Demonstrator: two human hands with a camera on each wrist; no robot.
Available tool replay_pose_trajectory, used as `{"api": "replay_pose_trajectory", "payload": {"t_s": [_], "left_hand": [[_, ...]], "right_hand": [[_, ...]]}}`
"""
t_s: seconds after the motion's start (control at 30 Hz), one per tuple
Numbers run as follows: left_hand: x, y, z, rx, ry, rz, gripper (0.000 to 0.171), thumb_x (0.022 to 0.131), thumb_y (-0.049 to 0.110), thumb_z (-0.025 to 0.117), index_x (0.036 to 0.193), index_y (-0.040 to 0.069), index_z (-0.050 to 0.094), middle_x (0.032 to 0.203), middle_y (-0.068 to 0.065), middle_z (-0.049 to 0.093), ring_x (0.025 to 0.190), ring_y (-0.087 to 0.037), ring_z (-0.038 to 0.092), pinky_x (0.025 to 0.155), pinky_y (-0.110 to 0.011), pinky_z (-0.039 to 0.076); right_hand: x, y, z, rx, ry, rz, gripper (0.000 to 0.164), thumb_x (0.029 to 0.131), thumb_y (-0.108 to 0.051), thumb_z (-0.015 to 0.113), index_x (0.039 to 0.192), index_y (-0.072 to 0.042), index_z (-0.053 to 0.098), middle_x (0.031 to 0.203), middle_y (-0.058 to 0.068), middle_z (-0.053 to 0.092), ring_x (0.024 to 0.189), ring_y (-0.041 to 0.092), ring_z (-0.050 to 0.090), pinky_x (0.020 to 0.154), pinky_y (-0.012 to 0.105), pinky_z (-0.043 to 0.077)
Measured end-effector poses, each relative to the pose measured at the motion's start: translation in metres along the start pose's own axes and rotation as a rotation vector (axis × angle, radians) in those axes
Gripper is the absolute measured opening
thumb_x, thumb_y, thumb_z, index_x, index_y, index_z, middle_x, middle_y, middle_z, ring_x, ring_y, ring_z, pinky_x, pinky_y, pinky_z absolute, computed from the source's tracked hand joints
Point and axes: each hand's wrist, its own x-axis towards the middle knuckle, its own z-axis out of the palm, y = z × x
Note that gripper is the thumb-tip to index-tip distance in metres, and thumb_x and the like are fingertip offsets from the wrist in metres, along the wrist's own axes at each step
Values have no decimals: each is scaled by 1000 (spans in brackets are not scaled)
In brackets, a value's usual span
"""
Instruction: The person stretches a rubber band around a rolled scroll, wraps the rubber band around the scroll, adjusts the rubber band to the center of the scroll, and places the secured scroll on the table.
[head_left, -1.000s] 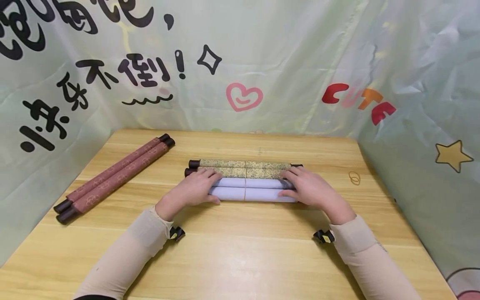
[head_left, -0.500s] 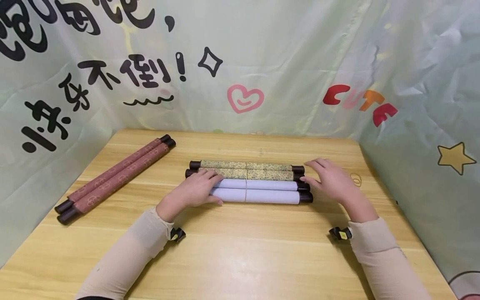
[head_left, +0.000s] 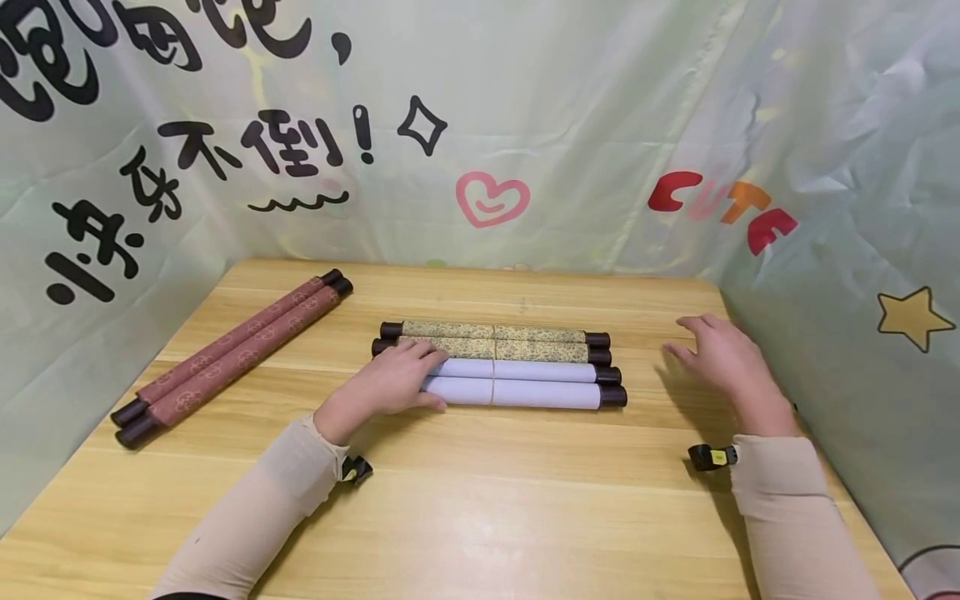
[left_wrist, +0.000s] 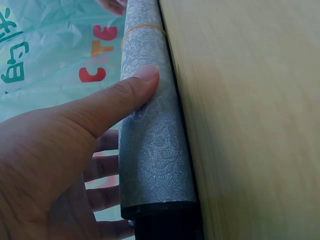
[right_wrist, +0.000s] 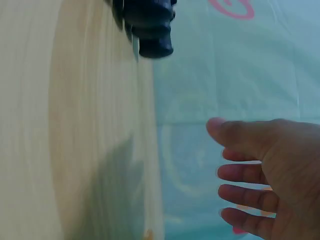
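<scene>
In the head view, a bundle of several rolled scrolls lies across the middle of the table, with dark end knobs. Two patterned yellow-green scrolls (head_left: 540, 351) are at its far side and two pale lavender scrolls (head_left: 547, 393) at its near side. A thin rubber band (head_left: 493, 367) circles the bundle's middle. My left hand (head_left: 393, 375) holds the bundle's left end, fingers over the top and thumb along the near pale scroll (left_wrist: 165, 155). My right hand (head_left: 723, 358) hovers to the right of the bundle, apart from it, fingers spread and nothing held.
Two dark-red patterned scrolls (head_left: 243, 358) with black knobs lie slanted side by side at the table's left. A printed cloth (head_left: 585, 167) hangs behind and along both sides of the wooden table (head_left: 480, 517).
My right hand has let go of the bundle's right end and moved right, uncovering the dark knobs there. It now hides the loose rubber bands seen earlier. My left hand stays put.
</scene>
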Motion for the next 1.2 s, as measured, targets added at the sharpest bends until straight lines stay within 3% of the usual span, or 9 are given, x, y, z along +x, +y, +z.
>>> {"api": "replay_pose_trajectory", "payload": {"t_s": [0.43, 0.6, 0.93, 1.1, 1.2], "left_hand": [[-1, 1, 0, -2, 6, 0, 78, 82, 58, 70, 137, 5, 53, 129, -13, 56, 118, -33, 51, 98, -49, 44], [0, 1, -1, 1, 8, 7, 79, 81, 59, 70, 137, 5, 53, 129, -13, 56, 117, -33, 52, 98, -49, 44], [-1, -2, -3, -10, -16, -4, 80, 81, 61, 69, 138, 6, 53, 132, -13, 54, 120, -34, 51, 100, -49, 43], [-1, -2, -7, -26, -25, 13, 79, 82, 59, 69, 138, 5, 53, 132, -15, 54, 120, -35, 51, 101, -50, 41], [-1, -2, -9, -29, -37, 19, 78, 83, 57, 69, 138, 5, 52, 132, -15, 54, 121, -36, 51, 103, -51, 41]], "right_hand": [[-4, 47, 14, 23, -129, 47, 52, 93, -27, 64, 124, 14, 55, 123, 37, 55, 110, 56, 50, 92, 66, 39], [-10, 54, 15, 53, -171, 57, 47, 93, -25, 65, 122, 11, 59, 119, 33, 59, 105, 53, 54, 87, 65, 41], [-2, 58, 23, 6, -136, 19, 25, 91, -14, 66, 103, 8, 66, 98, 25, 66, 86, 42, 61, 79, 59, 46], [0, 60, 21, -15, -159, 53, 15, 92, -13, 62, 89, 1, 64, 85, 19, 64, 74, 36, 58, 71, 54, 46], [1, 62, 19, -9, -186, 84, 19, 95, -16, 57, 80, -6, 58, 77, 13, 58, 68, 33, 51, 66, 50, 42]]}}
